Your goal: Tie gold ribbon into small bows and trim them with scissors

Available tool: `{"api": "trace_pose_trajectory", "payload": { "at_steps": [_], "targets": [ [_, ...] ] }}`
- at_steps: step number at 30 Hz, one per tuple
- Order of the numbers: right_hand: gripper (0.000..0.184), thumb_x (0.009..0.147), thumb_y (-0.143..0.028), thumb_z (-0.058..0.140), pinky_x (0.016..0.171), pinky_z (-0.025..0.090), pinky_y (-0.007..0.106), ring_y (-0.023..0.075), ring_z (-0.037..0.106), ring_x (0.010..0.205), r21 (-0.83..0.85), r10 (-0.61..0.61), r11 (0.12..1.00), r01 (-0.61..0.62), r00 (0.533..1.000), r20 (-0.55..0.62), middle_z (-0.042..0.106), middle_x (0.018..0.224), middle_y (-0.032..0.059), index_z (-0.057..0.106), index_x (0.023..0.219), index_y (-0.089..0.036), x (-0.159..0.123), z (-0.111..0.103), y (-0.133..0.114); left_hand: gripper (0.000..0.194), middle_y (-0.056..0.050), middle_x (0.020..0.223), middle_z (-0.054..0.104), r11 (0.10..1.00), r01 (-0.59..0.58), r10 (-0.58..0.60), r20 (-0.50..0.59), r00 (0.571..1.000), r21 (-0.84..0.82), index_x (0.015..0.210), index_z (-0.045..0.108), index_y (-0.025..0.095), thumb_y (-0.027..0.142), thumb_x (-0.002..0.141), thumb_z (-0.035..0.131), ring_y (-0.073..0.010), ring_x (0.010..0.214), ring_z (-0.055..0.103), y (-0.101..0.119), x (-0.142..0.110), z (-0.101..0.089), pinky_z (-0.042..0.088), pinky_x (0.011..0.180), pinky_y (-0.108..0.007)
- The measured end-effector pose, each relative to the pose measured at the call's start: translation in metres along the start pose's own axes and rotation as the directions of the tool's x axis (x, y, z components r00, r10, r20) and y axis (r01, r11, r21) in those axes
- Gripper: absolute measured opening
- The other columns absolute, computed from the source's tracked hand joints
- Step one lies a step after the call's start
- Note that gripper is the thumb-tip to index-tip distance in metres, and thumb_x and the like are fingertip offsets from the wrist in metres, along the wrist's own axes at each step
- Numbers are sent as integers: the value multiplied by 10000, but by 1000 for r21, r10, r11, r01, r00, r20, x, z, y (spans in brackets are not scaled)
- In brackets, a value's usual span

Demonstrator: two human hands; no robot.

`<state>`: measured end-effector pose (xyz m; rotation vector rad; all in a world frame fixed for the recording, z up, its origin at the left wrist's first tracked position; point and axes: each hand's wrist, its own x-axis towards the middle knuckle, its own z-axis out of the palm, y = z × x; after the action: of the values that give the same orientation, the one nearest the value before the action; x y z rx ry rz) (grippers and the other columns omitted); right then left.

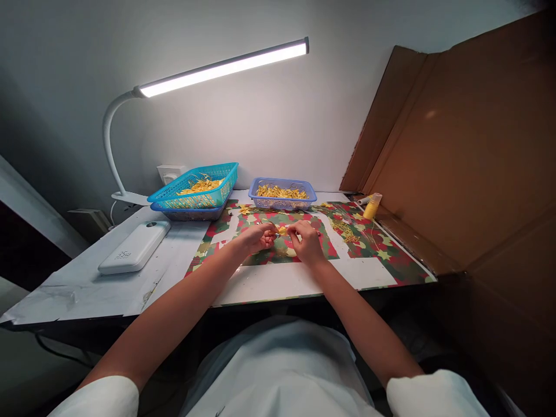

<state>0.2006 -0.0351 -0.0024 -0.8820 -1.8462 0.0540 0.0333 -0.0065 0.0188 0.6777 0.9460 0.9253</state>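
Three baskets (282,204), two hands (307,240), one lamp (226,70)

Premises: a small handcraft workstation; whether home or workshop cannot be determined. Evidence: a table (78,292) against a plain wall (282,127), a lamp (226,68) above, yellow pieces (203,185) in bulk in a teal basket (223,195) and a purple basket (282,202), a camouflage cover (369,249), and cardboard (469,145) along the right.
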Motion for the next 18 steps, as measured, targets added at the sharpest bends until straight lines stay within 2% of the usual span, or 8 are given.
{"api": "trace_pose_trajectory", "payload": {
  "at_steps": [5,11,18],
  "targets": [
    [159,826,-129,477,669,426,304,179,542,721,43,92,995,-92,996,8,609,716,36,558,710,-201,-1,3,-1,185,9,555,535,1000,30,-30,31,999,2,626,519,148,-1,654,626,-61,432,468,0,2,-2,411,410,-157],
    [110,786,-180,529,601,414,286,157,535,640,133,238,963,-236,971,1,613,693,23,571,685,-197,0,6,-5,182,9,574,534,999,-13,15,50,999,-44,633,524,144,-4,654,628,-59,443,467,0,0,0,419,429,-165],
    [107,780,-190,527,582,408,276,152,531,632,173,263,951,-258,965,-6,612,688,19,572,683,-198,1,6,-7,161,8,557,524,999,-38,38,-6,999,-16,603,527,137,-1,646,596,-56,449,452,1,-5,6,411,432,-157]
  ]
}}
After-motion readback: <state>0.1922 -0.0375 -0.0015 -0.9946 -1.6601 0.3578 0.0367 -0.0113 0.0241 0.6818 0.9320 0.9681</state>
